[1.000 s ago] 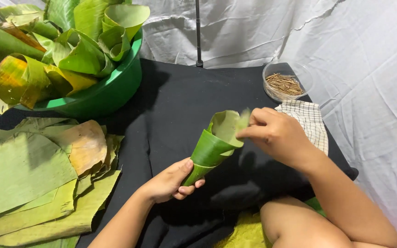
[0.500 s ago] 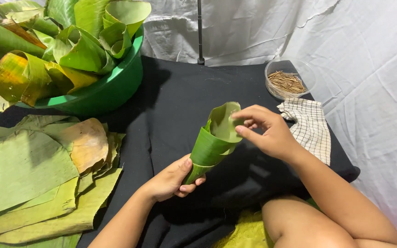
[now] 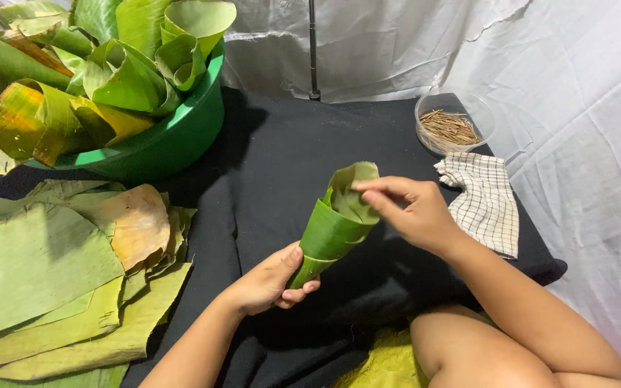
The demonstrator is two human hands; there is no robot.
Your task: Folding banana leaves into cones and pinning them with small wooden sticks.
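A green banana-leaf cone (image 3: 336, 226) is held tilted above the black cloth, its open mouth up and to the right. My left hand (image 3: 271, 282) grips the cone's pointed lower end. My right hand (image 3: 410, 210) is at the cone's rim, fingertips pinching the leaf edge at the top.
A green basin (image 3: 174, 140) full of finished leaf cones sits at the back left. Flat banana leaves (image 3: 52, 266) are stacked at the left. A clear bowl of thin sticks (image 3: 453, 128) and a checked cloth (image 3: 486, 201) lie at the right. A dark pole (image 3: 314, 50) stands behind.
My right hand has shifted left along the cone's rim, and the cone has dropped slightly lower. My left hand keeps its grip on the tip.
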